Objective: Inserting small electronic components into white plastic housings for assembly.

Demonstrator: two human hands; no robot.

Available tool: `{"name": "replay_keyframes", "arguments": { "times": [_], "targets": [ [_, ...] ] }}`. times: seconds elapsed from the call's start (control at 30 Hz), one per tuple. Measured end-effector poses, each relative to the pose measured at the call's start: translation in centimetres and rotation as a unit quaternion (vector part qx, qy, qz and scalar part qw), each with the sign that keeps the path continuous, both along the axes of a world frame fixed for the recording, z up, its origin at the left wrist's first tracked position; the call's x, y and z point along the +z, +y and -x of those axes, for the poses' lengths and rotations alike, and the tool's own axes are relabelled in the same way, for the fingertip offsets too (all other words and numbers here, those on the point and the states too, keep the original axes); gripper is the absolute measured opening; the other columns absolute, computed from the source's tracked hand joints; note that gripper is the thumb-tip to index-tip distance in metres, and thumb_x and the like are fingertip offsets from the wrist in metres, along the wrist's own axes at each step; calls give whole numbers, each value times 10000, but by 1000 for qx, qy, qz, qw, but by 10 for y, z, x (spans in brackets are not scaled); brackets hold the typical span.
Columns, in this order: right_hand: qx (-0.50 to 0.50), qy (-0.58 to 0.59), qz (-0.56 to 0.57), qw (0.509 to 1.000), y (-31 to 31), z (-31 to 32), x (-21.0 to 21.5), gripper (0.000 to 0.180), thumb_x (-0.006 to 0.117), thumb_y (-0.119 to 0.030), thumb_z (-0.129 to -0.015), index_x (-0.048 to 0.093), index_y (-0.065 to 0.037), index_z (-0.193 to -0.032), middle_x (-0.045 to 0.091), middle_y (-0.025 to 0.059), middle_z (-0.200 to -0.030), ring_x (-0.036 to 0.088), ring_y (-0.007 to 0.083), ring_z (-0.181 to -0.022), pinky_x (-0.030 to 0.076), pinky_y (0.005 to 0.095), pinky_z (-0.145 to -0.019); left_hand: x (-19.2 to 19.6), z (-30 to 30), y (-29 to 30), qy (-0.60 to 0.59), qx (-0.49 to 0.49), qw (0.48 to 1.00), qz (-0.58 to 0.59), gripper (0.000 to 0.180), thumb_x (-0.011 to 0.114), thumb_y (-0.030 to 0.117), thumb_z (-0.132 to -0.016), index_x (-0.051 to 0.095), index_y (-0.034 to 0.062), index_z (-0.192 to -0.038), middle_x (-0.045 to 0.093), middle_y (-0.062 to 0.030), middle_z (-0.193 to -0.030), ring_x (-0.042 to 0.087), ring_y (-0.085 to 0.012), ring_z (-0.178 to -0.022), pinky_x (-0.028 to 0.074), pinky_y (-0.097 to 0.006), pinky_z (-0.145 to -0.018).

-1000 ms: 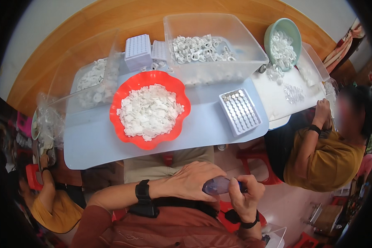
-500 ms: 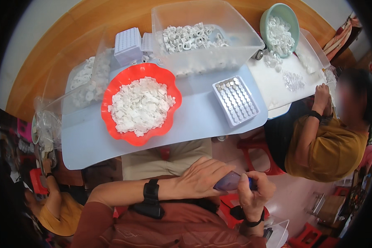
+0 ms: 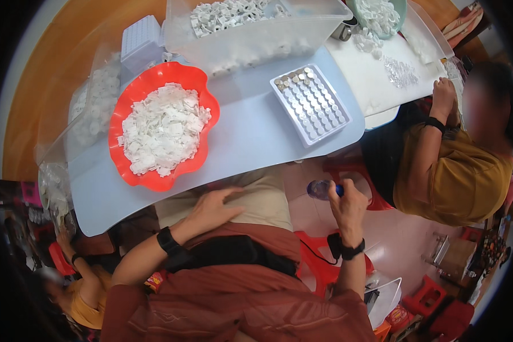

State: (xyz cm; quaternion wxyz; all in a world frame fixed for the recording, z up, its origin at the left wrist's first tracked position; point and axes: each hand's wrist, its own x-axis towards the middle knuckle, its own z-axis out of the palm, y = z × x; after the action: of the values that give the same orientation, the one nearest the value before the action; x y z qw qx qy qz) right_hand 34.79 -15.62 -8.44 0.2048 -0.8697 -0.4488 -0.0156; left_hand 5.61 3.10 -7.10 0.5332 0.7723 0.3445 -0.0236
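My right hand (image 3: pixel 348 206) grips a clear bottle (image 3: pixel 318 189) by its blue cap end. It holds the bottle sideways beyond the table's front edge, above the floor. Over my lap, my left hand (image 3: pixel 215 210) is empty, its fingers stretched and slightly blurred. On the table in front of it stands a red wavy-rimmed bowl (image 3: pixel 117 161) heaped with small flat white pieces (image 3: pixel 162 128). Farther right lies a white tray (image 3: pixel 315 142) with rows of round pockets. Several small silvery discs (image 3: pixel 295 77) sit at its far end.
A large clear bin (image 3: pixel 256 48) of white plastic parts stands at the back, beside a stack of white trays (image 3: pixel 141 43). A green bowl (image 3: pixel 402 20) is at the back right. One co-worker (image 3: pixel 450 176) sits at right, another (image 3: pixel 88 293) at lower left.
My hands have parted: the left has let go of the bottle and moved left over my lap. The right has lifted the bottle toward the table. The view has shifted.
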Motion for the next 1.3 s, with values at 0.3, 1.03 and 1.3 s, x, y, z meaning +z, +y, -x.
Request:
{"name": "replay_keyframes", "arguments": {
  "times": [0.3,1.03,1.3],
  "targets": [
    [12,60,118,991,9,-40,-166,310,620,-350,-958,590,-42,-939,690,232,-770,673,457,-704,536,554,-627,-41,66,10,54,93,979,-173,441,808,267,-842,704,26,-1197,704,-195,-1172,659,-337,-1107,505,-391,-970],
    [15,125,131,983,18,-34,-332,263,653,-235,-884,723,-5,-990,724,235,-940,691,442,-828,561,520,-727,-75,108,3,99,122,933,-325,243,751,225,-883,712,40,-1036,719,-142,-942,693,-325,-870,552,-426,-754],
    [-12,165,145,976,30,-48,-332,275,653,-234,-889,721,-9,-1031,719,249,-973,681,461,-880,558,526,-744,-100,126,0,127,71,939,-311,176,729,119,-888,695,38,-1040,699,-100,-968,668,-259,-875,545,-383,-758]
  ]
}}
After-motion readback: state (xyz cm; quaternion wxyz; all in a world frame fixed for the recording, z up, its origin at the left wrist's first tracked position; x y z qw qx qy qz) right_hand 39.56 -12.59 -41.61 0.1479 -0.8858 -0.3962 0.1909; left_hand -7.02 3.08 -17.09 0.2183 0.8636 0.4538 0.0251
